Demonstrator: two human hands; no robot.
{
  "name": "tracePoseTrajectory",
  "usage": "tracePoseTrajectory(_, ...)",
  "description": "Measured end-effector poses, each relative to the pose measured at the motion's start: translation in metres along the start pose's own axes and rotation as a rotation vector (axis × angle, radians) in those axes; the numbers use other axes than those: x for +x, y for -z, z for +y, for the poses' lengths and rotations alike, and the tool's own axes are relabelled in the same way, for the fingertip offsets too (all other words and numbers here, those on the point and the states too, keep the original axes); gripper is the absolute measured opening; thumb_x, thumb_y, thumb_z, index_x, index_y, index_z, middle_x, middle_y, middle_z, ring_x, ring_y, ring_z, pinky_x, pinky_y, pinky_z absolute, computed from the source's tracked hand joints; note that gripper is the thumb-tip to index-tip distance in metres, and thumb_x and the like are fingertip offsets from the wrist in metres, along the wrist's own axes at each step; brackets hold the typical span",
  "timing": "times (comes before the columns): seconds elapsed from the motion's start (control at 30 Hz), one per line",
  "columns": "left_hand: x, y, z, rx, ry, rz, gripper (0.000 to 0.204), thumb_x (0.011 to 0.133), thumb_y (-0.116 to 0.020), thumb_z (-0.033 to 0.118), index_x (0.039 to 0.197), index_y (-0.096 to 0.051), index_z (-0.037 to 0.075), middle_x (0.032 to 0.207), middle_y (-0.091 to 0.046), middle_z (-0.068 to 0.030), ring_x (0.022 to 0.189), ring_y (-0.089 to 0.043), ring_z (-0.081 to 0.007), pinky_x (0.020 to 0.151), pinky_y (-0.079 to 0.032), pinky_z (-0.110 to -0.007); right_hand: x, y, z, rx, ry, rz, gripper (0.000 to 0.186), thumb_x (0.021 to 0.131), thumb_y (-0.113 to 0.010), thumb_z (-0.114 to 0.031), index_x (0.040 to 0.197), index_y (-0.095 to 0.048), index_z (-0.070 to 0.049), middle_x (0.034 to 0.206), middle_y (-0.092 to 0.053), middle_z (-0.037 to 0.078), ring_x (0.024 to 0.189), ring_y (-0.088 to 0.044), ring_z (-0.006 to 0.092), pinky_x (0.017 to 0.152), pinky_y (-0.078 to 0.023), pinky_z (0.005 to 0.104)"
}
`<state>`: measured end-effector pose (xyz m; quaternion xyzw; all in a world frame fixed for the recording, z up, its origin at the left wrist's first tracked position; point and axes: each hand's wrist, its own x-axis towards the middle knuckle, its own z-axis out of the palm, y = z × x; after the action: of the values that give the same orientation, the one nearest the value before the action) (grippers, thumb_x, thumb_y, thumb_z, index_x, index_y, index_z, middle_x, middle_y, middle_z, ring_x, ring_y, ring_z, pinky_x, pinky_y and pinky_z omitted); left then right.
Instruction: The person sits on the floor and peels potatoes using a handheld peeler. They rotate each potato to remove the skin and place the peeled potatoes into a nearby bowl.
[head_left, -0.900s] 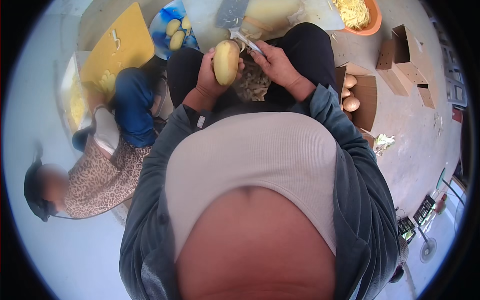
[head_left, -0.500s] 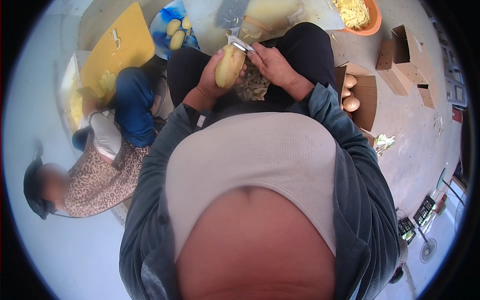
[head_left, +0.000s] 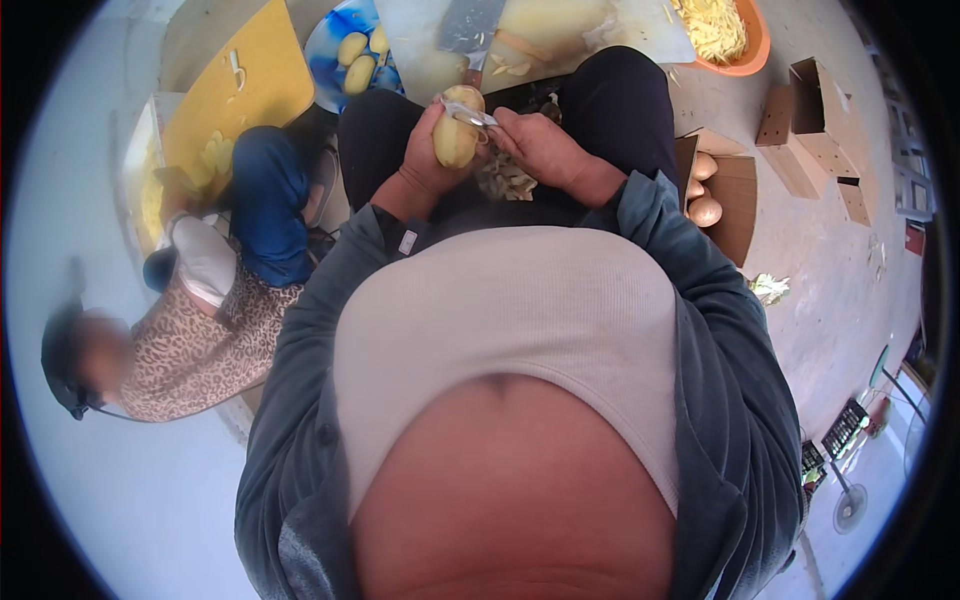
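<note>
My left hand [head_left: 428, 152] is closed round a large potato [head_left: 456, 145], held upright between my knees. Much of its surface is pale yellow and bare of skin. In my right hand [head_left: 545, 145] is a metal peeler [head_left: 468, 114], its head lying across the upper part of the potato. Loose peelings [head_left: 508, 182] lie in a heap below my hands, partly hidden by them. Beyond the potato is a pale cutting board [head_left: 555, 35] with a wide dark blade on it and a few scraps.
A blue bowl [head_left: 322, 75] holds several peeled potatoes. An orange basin [head_left: 755, 55] of cut yellow strips stands far right. A cardboard box [head_left: 738, 205] with unpeeled potatoes is by my right knee, more cartons [head_left: 820, 120] beyond. Left, a co-worker [head_left: 200, 330] sits near a yellow board [head_left: 240, 90].
The peeler has moved from the potato's far top edge onto its near face, lower down. The potato is tipped a little differently in my left hand. The co-worker has shifted slightly.
</note>
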<state>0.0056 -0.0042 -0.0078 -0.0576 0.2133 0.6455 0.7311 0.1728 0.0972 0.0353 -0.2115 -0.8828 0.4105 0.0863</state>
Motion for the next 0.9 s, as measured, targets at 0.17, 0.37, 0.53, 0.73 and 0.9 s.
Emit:
tracePoseTrajectory(0.17,0.006,-0.004,0.001,0.105,-0.055,0.15,0.048,0.093,-0.044,0.048,0.118,-0.053,0.009,0.109,-0.058,-0.0133,0.093,-0.056,-0.0271,0.073,-0.049,-0.038,-0.003,-0.003,-0.002,-0.003,0.076,-0.18,0.025,0.094,-0.048,-0.027,0.091,-0.051,-0.003,0.08,-0.062,0.023,0.079,-0.06,0.0423,0.07,-0.048,0.0486)
tracePoseTrajectory(0.37,0.011,0.012,0.013,0.061,0.045,-0.061,0.044,0.092,-0.047,0.051,0.113,-0.055,0.012,0.103,-0.059,-0.0063,0.091,-0.057,-0.0244,0.074,-0.049,-0.036,-0.006,0.004,-0.006,0.116,0.151,-0.259,0.021,0.092,-0.051,-0.025,0.095,-0.054,-0.004,0.082,-0.064,0.02,0.076,-0.062,0.038,0.07,-0.049,0.0441)
tracePoseTrajectory(0.53,0.006,-0.006,0.003,0.03,-0.04,-0.079,0.044,0.096,-0.042,0.044,0.124,-0.05,0.01,0.112,-0.058,-0.01,0.096,-0.057,-0.0244,0.077,-0.05,-0.037,0.001,0.002,0.011,0.425,-0.001,0.134,0.034,0.086,-0.063,-0.031,0.104,-0.056,-0.002,0.083,-0.065,0.014,0.076,-0.064,0.0259,0.07,-0.05,0.036)
tracePoseTrajectory(0.73,0.005,-0.016,-0.006,0.296,-0.107,-0.048,0.042,0.097,-0.045,0.034,0.128,-0.046,0.007,0.115,-0.057,-0.0125,0.102,-0.058,-0.026,0.085,-0.05,-0.04,0.013,-0.009,0.013,0.309,-0.174,0.299,0.06,0.071,-0.076,-0.041,0.104,-0.054,0.004,0.092,-0.065,0.02,0.086,-0.065,0.0306,0.079,-0.049,0.0378)
tracePoseTrajectory(0.9,0.007,-0.008,-0.005,0.342,-0.128,-0.03,0.04,0.097,-0.045,0.032,0.129,-0.046,0.007,0.116,-0.057,-0.0131,0.1,-0.059,-0.0265,0.085,-0.051,-0.041,0.014,-0.006,0.018,0.338,-0.292,0.168,0.054,0.072,-0.073,-0.033,0.108,-0.054,0.003,0.095,-0.063,0.022,0.093,-0.062,0.0372,0.083,-0.048,0.0394)
